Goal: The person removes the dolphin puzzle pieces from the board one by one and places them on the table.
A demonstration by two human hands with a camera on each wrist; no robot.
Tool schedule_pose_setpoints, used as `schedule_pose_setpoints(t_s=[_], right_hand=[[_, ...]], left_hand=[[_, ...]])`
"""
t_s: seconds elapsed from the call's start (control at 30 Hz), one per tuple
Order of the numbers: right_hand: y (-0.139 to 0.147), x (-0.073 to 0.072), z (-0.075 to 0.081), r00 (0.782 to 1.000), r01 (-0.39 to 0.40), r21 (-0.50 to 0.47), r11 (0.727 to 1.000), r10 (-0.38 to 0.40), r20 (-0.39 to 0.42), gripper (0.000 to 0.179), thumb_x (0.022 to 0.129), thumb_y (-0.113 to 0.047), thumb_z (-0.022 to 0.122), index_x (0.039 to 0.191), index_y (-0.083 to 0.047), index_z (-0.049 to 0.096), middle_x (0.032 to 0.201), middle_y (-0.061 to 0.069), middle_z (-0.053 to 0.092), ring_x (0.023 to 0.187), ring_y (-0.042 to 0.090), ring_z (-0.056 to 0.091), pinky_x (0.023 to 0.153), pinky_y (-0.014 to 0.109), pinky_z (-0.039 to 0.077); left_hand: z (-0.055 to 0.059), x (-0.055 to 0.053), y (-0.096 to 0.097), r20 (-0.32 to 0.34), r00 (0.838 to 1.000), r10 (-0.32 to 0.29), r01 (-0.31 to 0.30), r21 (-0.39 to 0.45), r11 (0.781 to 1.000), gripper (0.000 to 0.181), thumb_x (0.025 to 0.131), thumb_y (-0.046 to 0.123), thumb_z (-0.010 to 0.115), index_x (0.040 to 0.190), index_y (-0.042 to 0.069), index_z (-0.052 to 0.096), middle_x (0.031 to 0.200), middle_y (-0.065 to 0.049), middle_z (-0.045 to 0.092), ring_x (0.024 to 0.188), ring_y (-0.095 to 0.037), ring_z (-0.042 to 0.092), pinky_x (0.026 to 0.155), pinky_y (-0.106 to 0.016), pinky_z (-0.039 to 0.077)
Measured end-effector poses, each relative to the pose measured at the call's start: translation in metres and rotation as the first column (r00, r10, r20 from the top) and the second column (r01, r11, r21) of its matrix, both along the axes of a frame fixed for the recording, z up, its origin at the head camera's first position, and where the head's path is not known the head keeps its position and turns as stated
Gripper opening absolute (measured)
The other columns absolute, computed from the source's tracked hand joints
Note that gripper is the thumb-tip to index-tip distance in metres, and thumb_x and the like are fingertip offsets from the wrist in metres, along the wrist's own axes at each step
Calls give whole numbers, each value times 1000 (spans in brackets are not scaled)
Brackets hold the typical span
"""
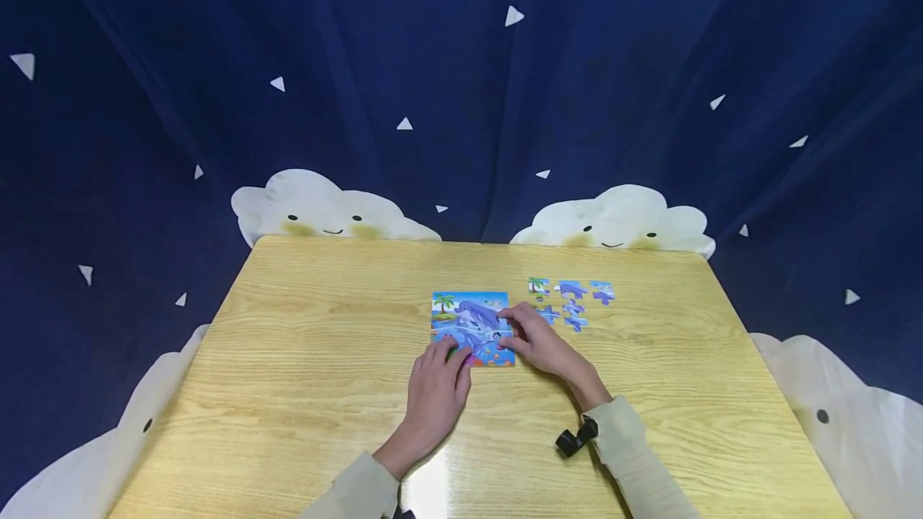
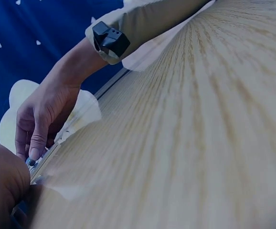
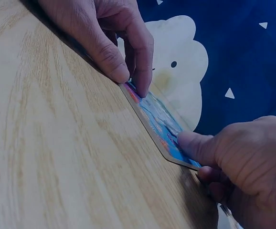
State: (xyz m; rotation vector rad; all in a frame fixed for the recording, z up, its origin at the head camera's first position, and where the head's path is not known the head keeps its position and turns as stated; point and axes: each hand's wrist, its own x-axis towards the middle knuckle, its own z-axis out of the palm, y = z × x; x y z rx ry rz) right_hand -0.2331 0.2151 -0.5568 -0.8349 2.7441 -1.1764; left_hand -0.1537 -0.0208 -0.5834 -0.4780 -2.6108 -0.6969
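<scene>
Right hand [image 1: 541, 343] pinches the dolphin puzzle [image 1: 476, 317] by its right edge, and I've the left hand [image 1: 437, 392] pinching the near edge; puzzle on the table [image 1: 303, 343] between them, loose pieces [image 1: 572, 290] off to the right! I'd squeeze both sides evenly, lest joins buckle.

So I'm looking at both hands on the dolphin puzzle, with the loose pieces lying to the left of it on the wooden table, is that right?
Not quite: the loose pieces lie to the right of the dolphin puzzle, as the head view shows. Both the left hand and right hand are on the puzzle, on the wooden table.
</scene>
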Motion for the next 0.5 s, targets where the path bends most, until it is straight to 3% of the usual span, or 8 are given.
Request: schedule_pose_setpoints(t_s=[0.3,0.5], right_hand=[[3,0,2,998,50,55,997,-47,-42,41,97,-11,73,134,4,61,102,8,56,85,15,49,74,32,46],[13,-1,4,996,77,20,997,-76,-40,40,97,-7,72,134,4,61,101,8,57,85,15,51,75,32,47]], left_hand=[[-1,-1,-1,-31,1000,-1,0,-1,1000,25,98,17,67,121,14,76,124,-5,66,116,-26,59,90,-45,51],[-2,0,-2,-35,999,2,-3,-14,1000,27,96,16,65,121,14,76,123,-4,65,115,-26,59,89,-45,51]])
